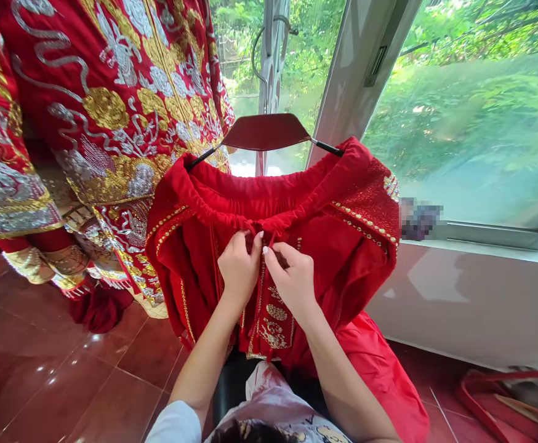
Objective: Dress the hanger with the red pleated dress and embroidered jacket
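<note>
A red skirt (343, 246) with gold beaded trim and a gathered waistband (223, 216) hangs from a dark red clip hanger (267, 132). At the middle of the waistband's front, my left hand (240, 264) is closed in a pinch, thumb against fingers. Close beside it, my right hand (293, 274) pinches too, the two thumb tips almost meeting. A short bit of red drawstring shows by the right fingers; what lies between the fingertips is mostly hidden. Below my hands runs a front panel with gold embroidery (273, 332).
Red garments with gold and silver embroidery (125, 104) hang close on the left. Behind the hanger are a metal pole (273, 67) and windows (472, 141). Red fabric (380, 375) spreads at lower right, near a red-framed object (504, 394). The floor (66, 369) is red tile.
</note>
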Motion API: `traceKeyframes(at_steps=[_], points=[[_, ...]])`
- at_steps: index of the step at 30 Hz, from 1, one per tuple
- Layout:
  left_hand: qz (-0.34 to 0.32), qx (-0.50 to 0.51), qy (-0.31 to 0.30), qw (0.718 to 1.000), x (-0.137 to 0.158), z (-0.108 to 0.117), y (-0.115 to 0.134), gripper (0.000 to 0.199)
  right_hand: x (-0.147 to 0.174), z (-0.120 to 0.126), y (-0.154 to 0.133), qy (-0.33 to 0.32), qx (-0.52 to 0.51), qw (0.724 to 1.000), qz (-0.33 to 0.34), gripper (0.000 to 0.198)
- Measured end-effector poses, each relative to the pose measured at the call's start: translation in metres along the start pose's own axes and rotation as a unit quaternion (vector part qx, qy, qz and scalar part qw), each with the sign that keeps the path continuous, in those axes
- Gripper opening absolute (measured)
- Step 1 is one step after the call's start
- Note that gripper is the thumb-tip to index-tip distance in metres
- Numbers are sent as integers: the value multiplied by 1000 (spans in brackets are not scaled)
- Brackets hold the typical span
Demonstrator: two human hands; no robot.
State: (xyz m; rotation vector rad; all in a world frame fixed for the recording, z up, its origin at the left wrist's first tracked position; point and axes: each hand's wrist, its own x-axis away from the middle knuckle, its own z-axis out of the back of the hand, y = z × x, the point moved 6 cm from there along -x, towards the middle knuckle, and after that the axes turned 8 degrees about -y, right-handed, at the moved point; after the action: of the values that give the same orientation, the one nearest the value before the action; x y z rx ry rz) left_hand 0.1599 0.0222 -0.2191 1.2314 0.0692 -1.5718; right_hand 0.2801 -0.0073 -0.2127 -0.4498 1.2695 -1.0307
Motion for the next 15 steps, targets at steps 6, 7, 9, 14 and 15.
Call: traceKeyframes(at_steps=[6, 7, 9, 14, 15], points=[[2, 24, -18, 1000, -3, 1, -4, 25, 5, -1, 7, -45, -110, 991, -55, 21], [9, 66, -47, 997, 2, 0, -7, 26, 6, -2, 10, -51, -135, 987, -71, 21], [47, 179, -119, 976, 16, -4, -14, 28, 8, -2, 16, -55, -187, 976, -97, 21], [179, 354, -196, 897, 65, -4, -26, 29, 13, -6, 31, -73, -317, 937, -131, 24], [193, 367, -203, 887, 73, -5, -25, 29, 15, -7, 33, -79, -334, 930, -133, 24]])
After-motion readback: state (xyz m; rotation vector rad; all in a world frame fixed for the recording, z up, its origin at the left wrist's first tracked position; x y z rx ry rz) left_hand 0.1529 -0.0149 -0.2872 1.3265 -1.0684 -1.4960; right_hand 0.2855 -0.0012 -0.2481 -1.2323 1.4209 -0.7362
